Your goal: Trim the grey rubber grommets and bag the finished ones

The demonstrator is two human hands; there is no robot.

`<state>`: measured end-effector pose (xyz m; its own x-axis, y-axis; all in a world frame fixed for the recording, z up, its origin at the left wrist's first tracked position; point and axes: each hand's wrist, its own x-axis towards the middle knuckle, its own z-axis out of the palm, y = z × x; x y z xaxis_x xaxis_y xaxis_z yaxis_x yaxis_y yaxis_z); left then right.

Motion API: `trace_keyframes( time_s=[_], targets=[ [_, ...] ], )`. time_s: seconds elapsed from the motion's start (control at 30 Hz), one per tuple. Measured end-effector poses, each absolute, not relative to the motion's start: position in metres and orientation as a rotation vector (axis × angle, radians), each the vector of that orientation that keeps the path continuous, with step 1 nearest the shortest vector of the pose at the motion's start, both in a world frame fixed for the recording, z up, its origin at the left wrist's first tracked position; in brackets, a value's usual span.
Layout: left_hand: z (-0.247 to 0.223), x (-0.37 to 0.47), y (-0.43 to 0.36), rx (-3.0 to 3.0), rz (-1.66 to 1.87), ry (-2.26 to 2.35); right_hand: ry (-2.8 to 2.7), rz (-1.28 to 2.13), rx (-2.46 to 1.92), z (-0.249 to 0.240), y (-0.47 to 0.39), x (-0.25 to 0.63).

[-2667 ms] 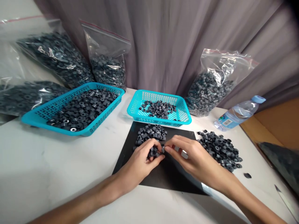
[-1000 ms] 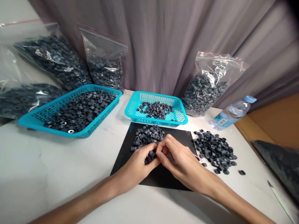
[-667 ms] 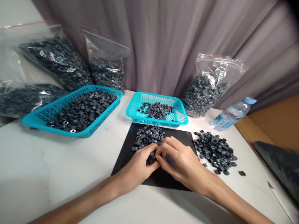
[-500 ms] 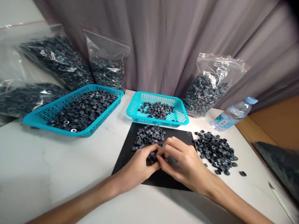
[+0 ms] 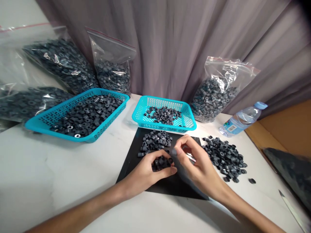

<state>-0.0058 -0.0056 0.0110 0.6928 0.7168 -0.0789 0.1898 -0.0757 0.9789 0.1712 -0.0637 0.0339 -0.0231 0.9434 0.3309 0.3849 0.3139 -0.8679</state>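
My left hand [image 5: 143, 172] is curled around a handful of small dark grey cylindrical pieces [image 5: 159, 163], some with a hole visible. To its right, my right hand [image 5: 198, 165] pinches one small grey cylindrical piece [image 5: 174, 151] between thumb and forefinger. A thin shiny silver item [image 5: 190, 157] shows within the right hand's curl; its kind is unclear. Both hands are over a black mat [image 5: 175, 184]. A loose heap of the same pieces [image 5: 155, 141] lies on the mat just beyond my left hand.
A full blue basket [image 5: 93, 137] stands left; a smaller blue basket [image 5: 164, 127] with fewer pieces stands behind the mat. Another heap [image 5: 224, 157] spreads right, near a water bottle [image 5: 243, 119]. Zip bags of pieces [image 5: 113, 76] line the back and left of the white table [image 5: 48, 181].
My right hand has drawn away from the left hand, up and to the right, with a piece in its fingertips. My left hand has stayed around its handful.
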Motion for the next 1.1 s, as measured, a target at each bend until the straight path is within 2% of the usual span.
trace_keyframes(
  time_s=[0.17, 0.37, 0.57, 0.73, 0.9, 1.1],
  targets=[
    [0.014, -0.007, -0.009, 1.578, 0.468, 0.86, -1.454, 0.682, -1.23, 0.019, -0.066, 0.195],
    [0.016, -0.005, -0.01, 1.57, 0.426, 0.88, -1.432, 0.601, -1.46, -0.022, -0.081, 0.22],
    [0.021, 0.0, 0.006, 1.488, 0.417, 0.851, -1.487, 0.513, -1.463, -0.03, -0.088, 0.214],
    [0.058, 0.028, 0.031, 1.725, 0.398, 0.852, -1.638, 0.355, -1.342, -0.038, -0.084, 0.209],
    [0.106, 0.057, 0.017, 2.05, 0.422, 0.73, -1.701, 0.187, -1.279, -0.029, -0.089, 0.211],
    [0.1, 0.057, -0.007, 2.049, 0.394, 0.567, -1.451, 0.195, -1.336, -0.001, -0.1, 0.223]
  ],
)
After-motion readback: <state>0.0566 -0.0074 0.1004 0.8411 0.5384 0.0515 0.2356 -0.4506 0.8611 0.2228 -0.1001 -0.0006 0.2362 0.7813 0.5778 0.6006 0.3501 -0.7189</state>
